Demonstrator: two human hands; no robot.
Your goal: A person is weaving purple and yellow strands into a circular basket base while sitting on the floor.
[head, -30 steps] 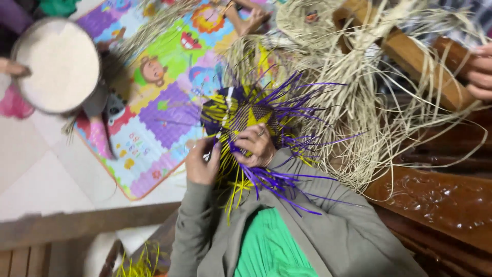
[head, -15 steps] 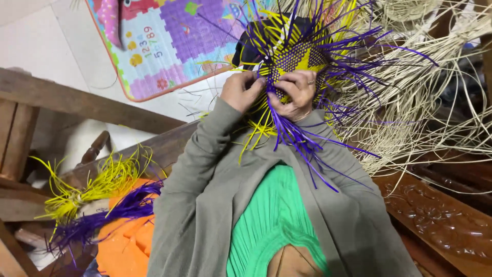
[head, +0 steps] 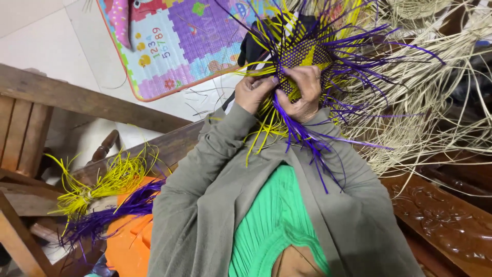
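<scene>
A half-woven mat of purple and yellow strips (head: 306, 54) lies in front of me, with loose strip ends fanning out all round. My left hand (head: 254, 93) pinches strips at its near left edge. My right hand (head: 303, 92) presses on the weave and grips purple strips that trail down over my grey sleeves. Both hands are close together at the mat's near edge.
A bundle of yellow strips (head: 102, 182) and a bundle of purple strips (head: 110, 213) lie at my left on orange cloth (head: 130, 241). Pale straw-coloured strands (head: 430, 97) pile at the right. A colourful play mat (head: 179, 43) covers the tiled floor. Dark carved wood (head: 441, 215) runs at the right, wooden slats (head: 23, 128) at the left.
The view has swung down and left, so the play mat moved up and the strip bundles came into sight. My hands stay on the weave's near edge and have shifted strips slightly.
</scene>
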